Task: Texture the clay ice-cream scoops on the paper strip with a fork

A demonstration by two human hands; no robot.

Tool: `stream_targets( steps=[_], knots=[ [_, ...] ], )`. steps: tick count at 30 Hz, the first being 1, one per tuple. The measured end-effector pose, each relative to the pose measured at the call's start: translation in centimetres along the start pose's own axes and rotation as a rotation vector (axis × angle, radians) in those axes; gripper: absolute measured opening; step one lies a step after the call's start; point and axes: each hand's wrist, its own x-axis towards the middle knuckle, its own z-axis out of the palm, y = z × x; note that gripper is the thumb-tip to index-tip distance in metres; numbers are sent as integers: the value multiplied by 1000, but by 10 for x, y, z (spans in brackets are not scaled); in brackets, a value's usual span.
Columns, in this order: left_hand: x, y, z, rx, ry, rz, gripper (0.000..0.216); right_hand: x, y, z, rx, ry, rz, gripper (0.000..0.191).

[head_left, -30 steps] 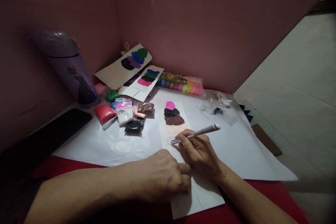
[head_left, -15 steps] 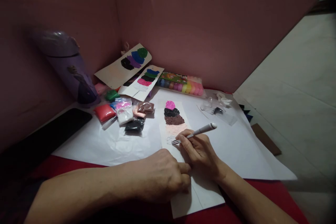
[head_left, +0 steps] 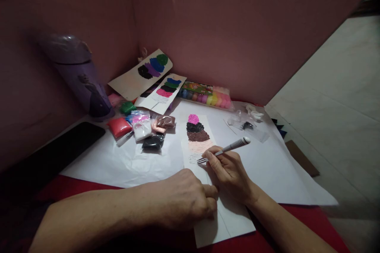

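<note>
Pinching striped fork tool point(head_left: 233, 147) in right hand point(head_left: 230, 174), fingers closed on shaft, tines at pale clay band point(head_left: 199, 146) on paper strip point(head_left: 231, 221). Pinning strip's near end under left hand point(head_left: 184, 199), fingers curled tight. Strip flat on white sheet point(head_left: 124, 162), clay packets point(head_left: 142, 128) left.

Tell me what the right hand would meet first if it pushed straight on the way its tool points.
The right hand aims its striped tool left and down, so the paper strip comes first, right under the tip. The tip seems to touch it already, though depth is unclear.
</note>
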Motion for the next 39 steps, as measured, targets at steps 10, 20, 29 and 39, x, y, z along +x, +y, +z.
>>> stream_targets(
  steps=[10, 20, 29, 39],
  knots=[
    [0, -1, 2, 12, 34, 8, 8, 0, 0, 2, 29, 10, 11, 26],
    [0, 0, 0, 7, 17, 0, 7, 3, -4, 1, 2, -39, -18, 27],
    [-1, 0, 2, -6, 16, 3, 10, 1, -1, 0, 2, -9, 1, 27],
    [1, 0, 1, 13, 0, -3, 9, 0, -2, 2, 18, -33, 6, 25]
  ],
)
